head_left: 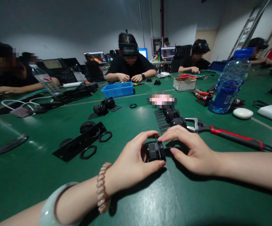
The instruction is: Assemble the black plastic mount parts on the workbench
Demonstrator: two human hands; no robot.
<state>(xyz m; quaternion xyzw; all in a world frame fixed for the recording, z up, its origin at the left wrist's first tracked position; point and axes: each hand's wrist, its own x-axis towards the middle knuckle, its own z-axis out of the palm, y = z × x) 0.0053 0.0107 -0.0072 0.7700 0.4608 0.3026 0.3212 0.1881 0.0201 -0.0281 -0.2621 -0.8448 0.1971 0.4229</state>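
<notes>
My left hand point(130, 157) is closed around a black plastic cable gland point(152, 152), its thumb below and fingers above, just over the green table. At the fitting's right end, a thin black ring or plate stands on edge. My right hand point(194, 152) is beside it, thumb and fingers apart. Its fingertips reach the upper edge of that end, and I cannot tell if they press on it. Behind my right hand lie more black fittings point(171, 114) and a slotted black strip point(161, 121). An adjustable wrench point(234, 135) with a red and black handle lies beyond it.
On the left are a black plate with fittings point(72, 142) and loose hex nuts point(88, 152). Farther back stand a blue bin point(117, 90), a small box point(184, 84) and a water bottle point(228, 84). Several people sit around the table, their hands well away from mine.
</notes>
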